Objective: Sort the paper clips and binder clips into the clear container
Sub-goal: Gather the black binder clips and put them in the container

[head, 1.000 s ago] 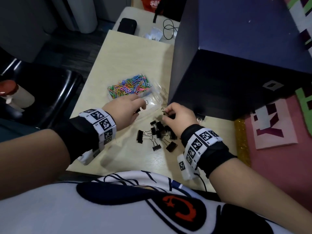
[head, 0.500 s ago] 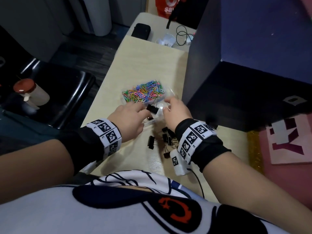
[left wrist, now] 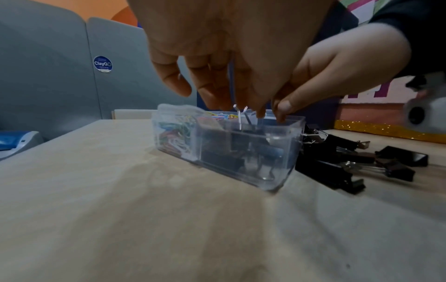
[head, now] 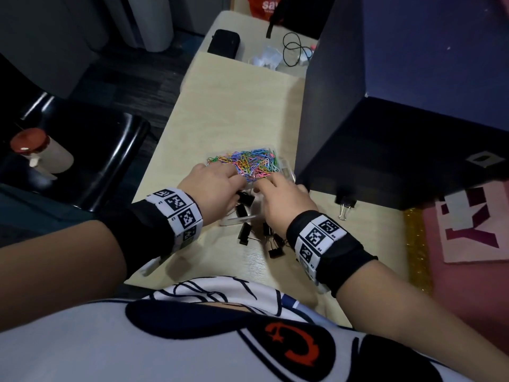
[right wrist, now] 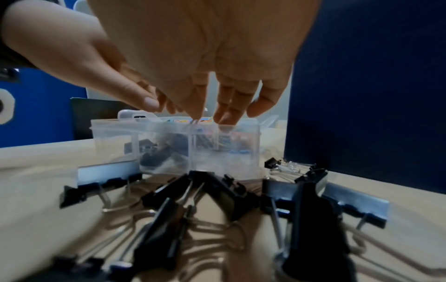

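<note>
A clear divided container (head: 239, 221) (left wrist: 277, 152) (right wrist: 224, 158) stands mid-table. Its far part holds coloured paper clips (head: 250, 161) (left wrist: 173, 131), its near part black binder clips (head: 245, 200) (left wrist: 222, 158). My left hand (head: 237, 183) (left wrist: 229, 95) hangs over the near part, fingertips at the upright wire handles of a clip; whether they pinch is hidden. My right hand (head: 264, 186) (right wrist: 217, 106) reaches in from the right with straight fingers, its thumb at the rim. Several loose binder clips (head: 245, 235) (right wrist: 193, 200) lie in front of the container, and one more clip (head: 344, 206) lies by the box.
A tall dark blue box (head: 385, 133) stands close on the container's right. A black pouch (head: 223, 41) and a cable (head: 294, 51) lie at the table's far end. Left of the table is a black chair (head: 96, 161) with a bottle (head: 41, 150).
My right hand has left the loose pile and come over the container beside the left hand. The black clip seen between the hands half a second ago now sits lower, in the near part.
</note>
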`<state>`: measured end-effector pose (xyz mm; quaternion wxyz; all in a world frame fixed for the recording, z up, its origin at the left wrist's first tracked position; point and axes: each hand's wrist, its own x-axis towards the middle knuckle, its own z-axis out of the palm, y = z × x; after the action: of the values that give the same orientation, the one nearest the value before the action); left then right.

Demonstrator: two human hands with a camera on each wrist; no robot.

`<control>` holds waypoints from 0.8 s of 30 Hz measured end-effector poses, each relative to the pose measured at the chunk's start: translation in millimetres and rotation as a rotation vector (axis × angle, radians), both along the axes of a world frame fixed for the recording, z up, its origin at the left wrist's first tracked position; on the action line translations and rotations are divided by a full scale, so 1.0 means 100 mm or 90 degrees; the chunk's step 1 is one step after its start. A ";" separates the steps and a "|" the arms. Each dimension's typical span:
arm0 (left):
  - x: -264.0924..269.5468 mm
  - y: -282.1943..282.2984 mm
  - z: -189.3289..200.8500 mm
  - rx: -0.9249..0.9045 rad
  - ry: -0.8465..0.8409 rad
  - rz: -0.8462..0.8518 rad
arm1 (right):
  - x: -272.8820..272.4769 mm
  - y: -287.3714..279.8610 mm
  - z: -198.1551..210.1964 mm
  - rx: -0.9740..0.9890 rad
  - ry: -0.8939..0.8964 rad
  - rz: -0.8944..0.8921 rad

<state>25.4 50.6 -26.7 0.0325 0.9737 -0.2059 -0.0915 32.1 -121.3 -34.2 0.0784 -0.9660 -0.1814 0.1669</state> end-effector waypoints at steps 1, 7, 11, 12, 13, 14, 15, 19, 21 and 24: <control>0.02 -0.01 -0.01 0.005 0.003 0.014 | -0.02 0.01 0.00 0.013 -0.015 0.003; 0.10 -0.01 -0.16 0.020 -0.004 0.033 | 0.01 0.02 0.05 -0.038 -0.011 -0.019; 0.14 0.01 -0.22 0.022 -0.001 0.028 | 0.01 0.03 0.06 -0.154 0.019 -0.031; 0.15 0.01 -0.23 0.027 0.003 0.028 | 0.00 0.05 0.05 -0.171 0.022 -0.026; 0.15 0.00 -0.24 0.030 0.006 0.026 | 0.00 0.07 0.05 -0.182 0.021 -0.024; 0.15 0.00 -0.24 0.032 0.009 0.024 | 0.01 0.08 0.04 -0.189 0.020 -0.025; 0.15 -0.01 -0.24 0.038 0.010 0.025 | 0.02 0.09 0.04 -0.197 0.023 -0.027; 0.12 -0.05 -0.24 0.057 0.007 0.031 | 0.07 0.12 0.03 -0.219 0.061 -0.053; 0.10 -0.06 -0.23 0.050 0.008 0.033 | 0.10 0.13 0.02 -0.205 0.089 -0.095; 0.09 -0.06 -0.22 0.039 0.010 0.036 | 0.12 0.16 0.02 -0.231 0.105 -0.120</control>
<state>34.1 44.9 -49.0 0.0071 0.9790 -0.1749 -0.1041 44.1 -105.5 -32.6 -0.0667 -0.9601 -0.0505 0.2670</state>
